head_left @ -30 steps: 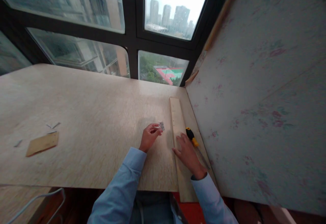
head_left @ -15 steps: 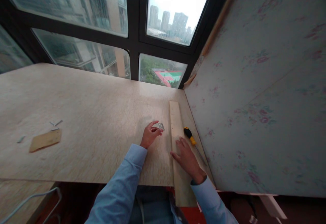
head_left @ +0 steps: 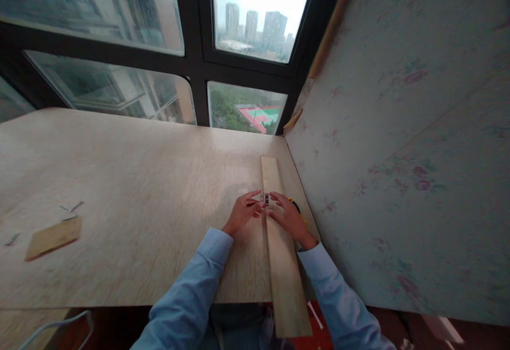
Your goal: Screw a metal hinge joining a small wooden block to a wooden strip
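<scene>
A small metal hinge with screw holes lies over the left edge of a long wooden plank. My left hand grips its left side between thumb and fingers. From the right, my right hand reaches across the plank, with thumb and index finger curled about the hinge's other side. The two hands' fingertips nearly meet just below it. Behind my right hand, a black and yellow screwdriver is mostly hidden.
The plank's near end overhangs the front edge of the pale countertop. At the left lie a small flat wooden piece and several thin metal bits. A floral-papered wall closes off the right; a dark-framed window stands behind.
My left hand has brought the hinge right, onto the plank's edge. My right hand has left the plank's surface and moved forward to the hinge. The view has shifted slightly.
</scene>
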### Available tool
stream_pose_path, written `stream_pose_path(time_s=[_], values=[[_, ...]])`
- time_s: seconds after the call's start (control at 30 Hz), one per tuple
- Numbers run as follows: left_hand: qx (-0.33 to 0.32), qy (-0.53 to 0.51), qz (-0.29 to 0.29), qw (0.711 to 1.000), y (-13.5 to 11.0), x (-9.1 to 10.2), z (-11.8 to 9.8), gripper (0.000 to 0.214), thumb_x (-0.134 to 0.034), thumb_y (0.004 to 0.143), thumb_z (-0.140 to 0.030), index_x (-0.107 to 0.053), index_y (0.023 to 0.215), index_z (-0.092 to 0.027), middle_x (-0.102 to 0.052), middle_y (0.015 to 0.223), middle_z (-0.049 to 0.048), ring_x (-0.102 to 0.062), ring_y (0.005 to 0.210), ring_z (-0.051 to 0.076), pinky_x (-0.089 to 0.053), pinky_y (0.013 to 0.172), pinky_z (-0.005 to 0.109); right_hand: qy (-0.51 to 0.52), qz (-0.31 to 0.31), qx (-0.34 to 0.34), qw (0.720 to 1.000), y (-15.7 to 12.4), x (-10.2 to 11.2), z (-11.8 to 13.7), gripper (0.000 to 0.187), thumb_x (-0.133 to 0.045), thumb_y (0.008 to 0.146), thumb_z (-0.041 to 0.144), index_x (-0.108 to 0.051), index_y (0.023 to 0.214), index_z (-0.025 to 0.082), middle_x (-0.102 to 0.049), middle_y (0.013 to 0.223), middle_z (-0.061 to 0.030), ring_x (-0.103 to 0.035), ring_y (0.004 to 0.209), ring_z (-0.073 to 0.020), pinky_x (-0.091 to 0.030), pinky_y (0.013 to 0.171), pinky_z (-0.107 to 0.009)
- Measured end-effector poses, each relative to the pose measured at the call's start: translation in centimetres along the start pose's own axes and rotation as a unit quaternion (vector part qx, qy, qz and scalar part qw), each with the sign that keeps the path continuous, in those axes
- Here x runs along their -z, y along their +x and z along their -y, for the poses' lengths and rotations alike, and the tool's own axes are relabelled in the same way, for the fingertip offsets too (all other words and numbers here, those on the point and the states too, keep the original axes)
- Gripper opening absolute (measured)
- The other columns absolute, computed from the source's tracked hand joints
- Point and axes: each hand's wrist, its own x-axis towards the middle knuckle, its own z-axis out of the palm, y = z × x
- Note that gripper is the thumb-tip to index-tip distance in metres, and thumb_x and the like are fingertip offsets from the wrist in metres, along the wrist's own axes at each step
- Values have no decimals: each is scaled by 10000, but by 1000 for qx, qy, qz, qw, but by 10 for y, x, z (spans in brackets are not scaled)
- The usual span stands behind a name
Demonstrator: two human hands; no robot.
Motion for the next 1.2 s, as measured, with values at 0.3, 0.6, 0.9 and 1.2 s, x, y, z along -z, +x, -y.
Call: stream_pose_path(time_s=[0.3,0.6,0.9,1.2], values=[[42,29,19,999,28,0,4,661,-747,726,-271,-537,1342,-156,-745,815,64,-680,552,162,-546,503,253,-19,43,27,999,35,-6,-33,425,-571,874,263,-561,1298,235,-623,1272,-106,-594,1162,-222,-458,1011,-404],[14,58,2,998,27,0,9,529,-708,738,-238,-590,1245,-143,-704,816,58,-665,572,144,-563,526,259,-88,46,50,994,33,-5,-39,393,-538,917,358,-591,1293,252,-641,1279,-108,-569,1200,-260,-424,1038,-468],[-16,144,-4,989,27,2,17,405,-614,776,-179,-636,1178,-141,-663,823,31,-645,576,125,-550,531,243,-83,33,51,995,27,-5,-41,421,-556,914,425,-590,1293,244,-649,1251,-109,-573,1180,-244,-436,1033,-439],[-22,167,9,986,25,1,12,304,-592,798,-201,-679,1084,-147,-681,813,27,-613,582,105,-526,515,207,-99,0,84,992,23,-7,-42,229,-584,910,337,-723,1070,249,-637,1273,-100,-568,1190,-232,-457,1028,-432]])
